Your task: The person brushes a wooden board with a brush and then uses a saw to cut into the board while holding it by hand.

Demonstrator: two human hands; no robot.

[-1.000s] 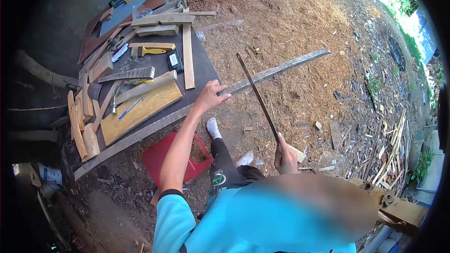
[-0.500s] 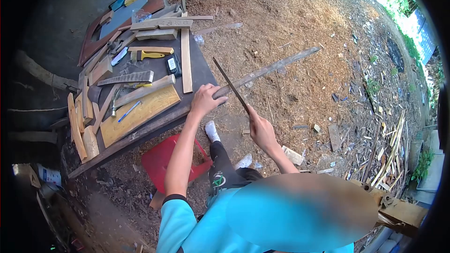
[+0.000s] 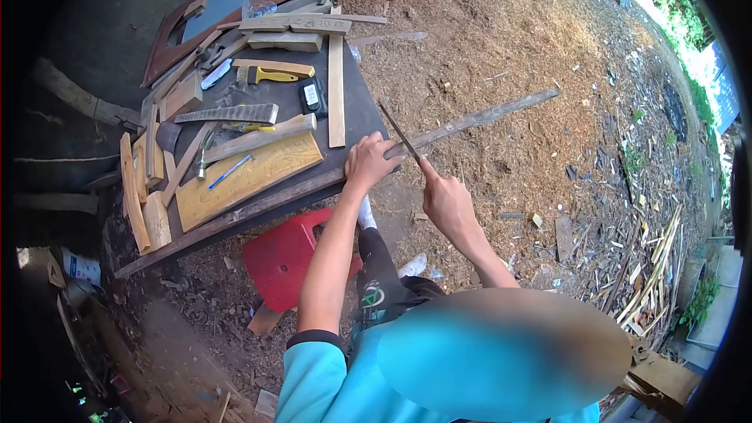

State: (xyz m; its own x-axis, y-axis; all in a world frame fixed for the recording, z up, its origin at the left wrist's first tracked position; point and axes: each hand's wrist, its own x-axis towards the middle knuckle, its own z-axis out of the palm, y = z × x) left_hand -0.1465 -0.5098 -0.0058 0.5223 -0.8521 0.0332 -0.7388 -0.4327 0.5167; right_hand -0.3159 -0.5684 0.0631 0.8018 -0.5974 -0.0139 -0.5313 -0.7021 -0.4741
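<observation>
A long weathered wooden strip juts out past the right corner of the dark table. My left hand is closed round its near end at the table's edge. In my right hand is a thin dark blade-like tool, its tip pointing up and away to the left. The tool crosses the strip just right of my left hand. Whether its edge touches the wood cannot be told.
On the table lie a yellow-handled brush, a black device, a hammer, a blue pen and several wood pieces. A red stool stands below. Wood scraps cover the ground at right.
My right hand has moved down and a little to the right, drawing the tool with it. The table and strip appear shifted slightly right in the view.
</observation>
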